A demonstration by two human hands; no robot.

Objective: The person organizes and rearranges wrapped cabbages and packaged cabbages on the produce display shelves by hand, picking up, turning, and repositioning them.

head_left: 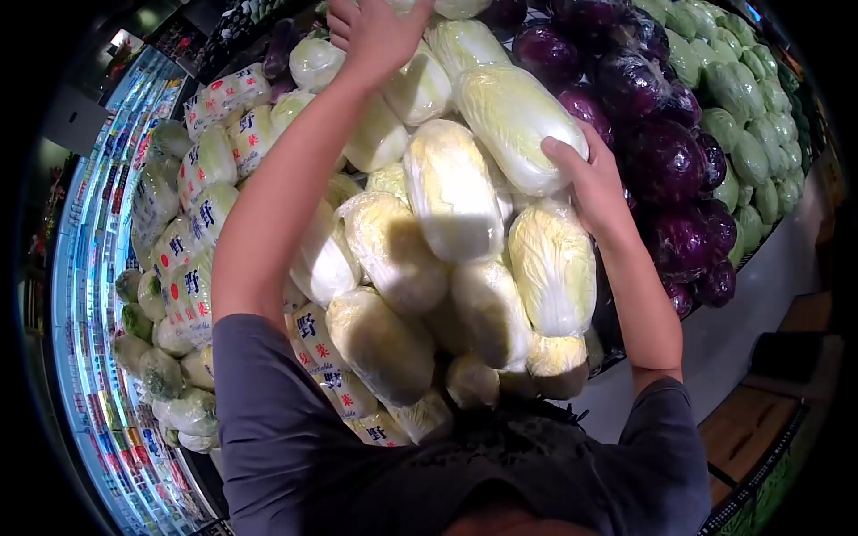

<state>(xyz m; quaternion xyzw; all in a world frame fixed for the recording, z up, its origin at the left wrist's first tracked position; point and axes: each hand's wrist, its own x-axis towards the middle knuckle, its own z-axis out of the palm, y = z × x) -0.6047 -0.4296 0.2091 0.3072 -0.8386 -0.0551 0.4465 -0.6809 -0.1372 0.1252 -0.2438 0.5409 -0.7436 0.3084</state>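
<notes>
Wrapped napa cabbages (454, 192) lie heaped in front of me. My right hand (585, 174) is at the near right end of a large pale cabbage (514, 125), its thumb on top and its fingers round the far side. My left hand (375, 36) reaches to the top edge of the view, over the back of the heap beside other cabbages; its fingers are partly cut off by the frame, and whether it holds anything cannot be made out.
Purple cabbages (663, 161) in film are stacked to the right, with green cabbages (737, 85) beyond. Cabbages in printed wrap (206, 170) lie at the left, before a lit shelf (98, 268). A wooden surface (746, 429) is at the lower right.
</notes>
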